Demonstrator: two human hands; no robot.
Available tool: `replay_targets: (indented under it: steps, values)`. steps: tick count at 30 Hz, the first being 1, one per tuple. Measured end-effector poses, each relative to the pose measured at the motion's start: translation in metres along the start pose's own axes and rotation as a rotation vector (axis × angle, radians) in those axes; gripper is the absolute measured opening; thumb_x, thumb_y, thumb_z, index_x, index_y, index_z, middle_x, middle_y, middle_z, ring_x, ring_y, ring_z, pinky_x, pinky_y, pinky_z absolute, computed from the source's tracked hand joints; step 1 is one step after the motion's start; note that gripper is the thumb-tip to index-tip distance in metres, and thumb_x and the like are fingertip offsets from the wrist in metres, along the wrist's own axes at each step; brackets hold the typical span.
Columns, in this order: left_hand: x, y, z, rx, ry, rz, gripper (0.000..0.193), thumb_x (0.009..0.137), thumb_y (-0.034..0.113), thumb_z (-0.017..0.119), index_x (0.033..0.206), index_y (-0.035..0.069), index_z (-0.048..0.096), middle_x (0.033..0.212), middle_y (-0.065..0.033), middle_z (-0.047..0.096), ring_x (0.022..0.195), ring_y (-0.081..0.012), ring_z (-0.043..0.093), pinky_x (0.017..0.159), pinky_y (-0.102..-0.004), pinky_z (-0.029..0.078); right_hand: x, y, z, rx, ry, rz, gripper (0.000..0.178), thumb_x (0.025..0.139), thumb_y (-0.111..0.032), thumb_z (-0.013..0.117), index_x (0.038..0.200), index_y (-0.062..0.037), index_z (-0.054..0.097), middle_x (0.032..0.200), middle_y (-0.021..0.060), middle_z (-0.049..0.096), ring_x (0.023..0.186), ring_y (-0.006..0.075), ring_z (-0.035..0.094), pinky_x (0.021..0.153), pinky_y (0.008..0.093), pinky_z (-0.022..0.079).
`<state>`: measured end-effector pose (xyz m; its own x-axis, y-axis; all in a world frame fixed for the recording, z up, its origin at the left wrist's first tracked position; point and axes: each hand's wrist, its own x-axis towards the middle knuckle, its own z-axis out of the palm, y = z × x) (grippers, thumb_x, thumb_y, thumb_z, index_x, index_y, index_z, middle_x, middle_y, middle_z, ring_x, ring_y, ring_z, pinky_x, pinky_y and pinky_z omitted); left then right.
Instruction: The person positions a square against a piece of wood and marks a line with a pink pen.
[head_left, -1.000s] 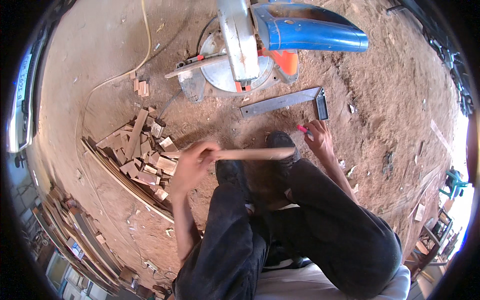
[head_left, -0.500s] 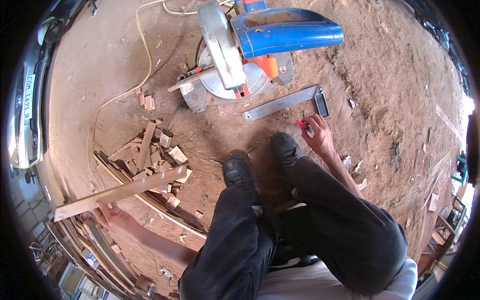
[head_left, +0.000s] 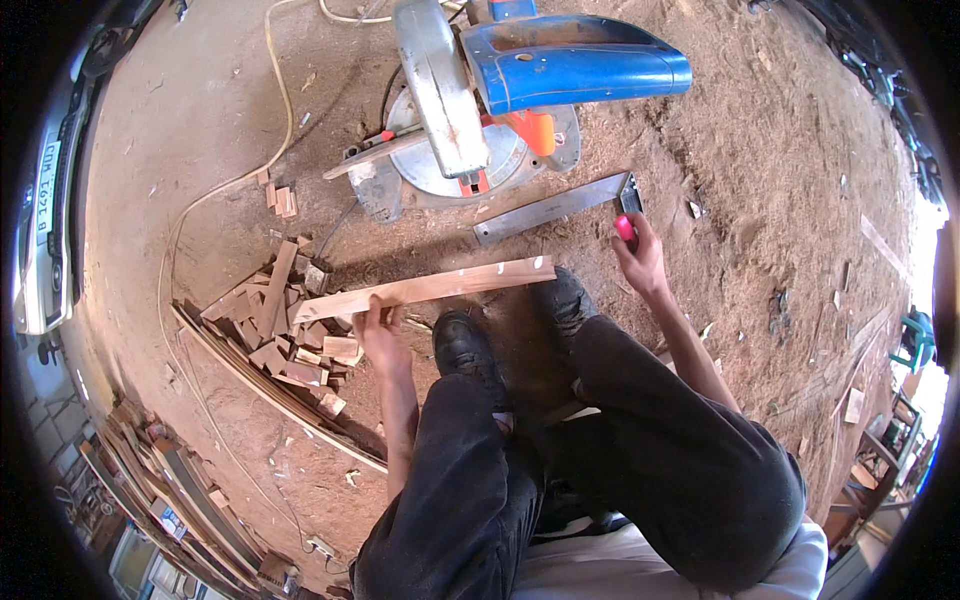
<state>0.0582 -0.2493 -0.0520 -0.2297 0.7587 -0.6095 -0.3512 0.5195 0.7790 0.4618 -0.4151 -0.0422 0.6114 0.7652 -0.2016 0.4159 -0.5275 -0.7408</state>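
Observation:
My left hand is closed on a wooden strip, gripped near its left end. The strip reaches across in front of my shoes, with whitish marks toward its right end. In my right hand is a small pink-ended object; the fingers hide the rest of it. That hand is right by the dark handle of a try square, partly covering it; whether they touch I cannot tell. The square's metal blade lies on the ground, pointing left. Just beyond it stands a blue miter saw with a silver blade guard.
Left of my feet lies a heap of wood offcuts, bordered by long thin strips. More boards are stacked at lower left. A pale cable curves along the dusty ground. A parked vehicle stands at far left.
My left hand has swung the wooden strip rightward from beside the offcut heap to in front of my shoes. My right hand has moved slightly up to the square's handle.

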Motion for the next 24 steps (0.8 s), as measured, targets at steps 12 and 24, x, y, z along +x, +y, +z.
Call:
replay_targets:
  steps: [12,24]
  values:
    - [-0.019,-0.048,0.04,-0.019,-0.015,0.023,0.048,0.097,0.001,0.063,0.139,0.001,0.041,0.125,-0.0162,0.06,0.11,-0.0293,0.066,0.101,-0.0476,0.058,0.074,-0.008,0.017,-0.265,-0.21,-0.441,0.023,0.087,-0.014,0.068,0.109,-0.0108,0.068,0.099,0.0144,0.07,0.089,0.04,0.069,0.073,0.0471,0.056]
    - [-0.014,-0.021,0.003,0.643,-0.287,-0.027,0.017,0.1,0.016,0.065,0.108,0.001,0.067,0.096,-0.0104,0.071,0.086,-0.0192,0.07,0.069,-0.0347,0.062,0.037,-0.017,0.048,-0.117,-0.229,-0.344,0.021,0.086,-0.018,0.072,0.106,-0.0099,0.07,0.098,0.0173,0.072,0.09,0.0403,0.069,0.074,0.047,0.056]
